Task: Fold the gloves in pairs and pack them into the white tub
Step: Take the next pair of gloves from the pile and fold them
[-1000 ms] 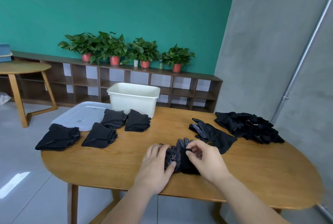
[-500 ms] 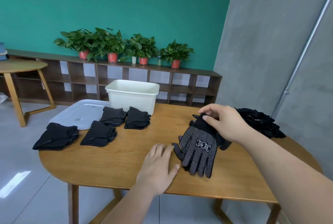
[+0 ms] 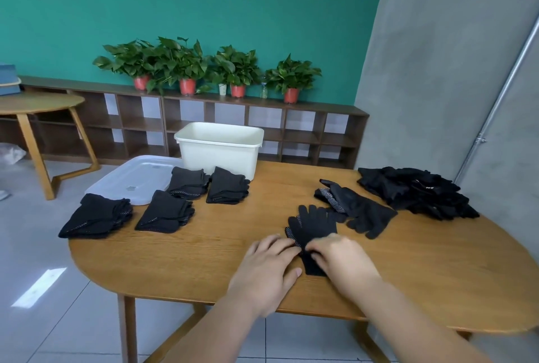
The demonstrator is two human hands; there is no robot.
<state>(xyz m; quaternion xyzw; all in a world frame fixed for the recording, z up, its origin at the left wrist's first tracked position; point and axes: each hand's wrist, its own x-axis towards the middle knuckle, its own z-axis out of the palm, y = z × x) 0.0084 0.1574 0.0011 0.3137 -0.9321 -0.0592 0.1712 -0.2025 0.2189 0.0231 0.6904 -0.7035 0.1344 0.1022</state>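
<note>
Since a moment ago the right hand (image 3: 341, 260) has come down from the air to the front of the table (image 3: 204, 260), and the glove it held up with its dots showing is no longer in the air. On the far left of the table sit four folded glove stacks (image 3: 96, 216), two in front and two behind. A clear lid (image 3: 131, 178) lies flat just behind them. The white tub (image 3: 218, 149) stands at the back edge of the table, right behind the two back stacks; I cannot see inside it. Next comes the left hand (image 3: 268, 272), lying flat on the wood with its grip apart, and its fingertips touch the left edge of a black glove (image 3: 313, 227). That glove lies flat with its fingers pointing away, and white dots peek out along its left side. The right hand's grip is clamped on the near end of the glove, fingers curled over it. Just to the right lie some loose gloves (image 3: 358, 211), one with dots showing. Farthest right is a big messy glove pile (image 3: 417, 192).
</note>
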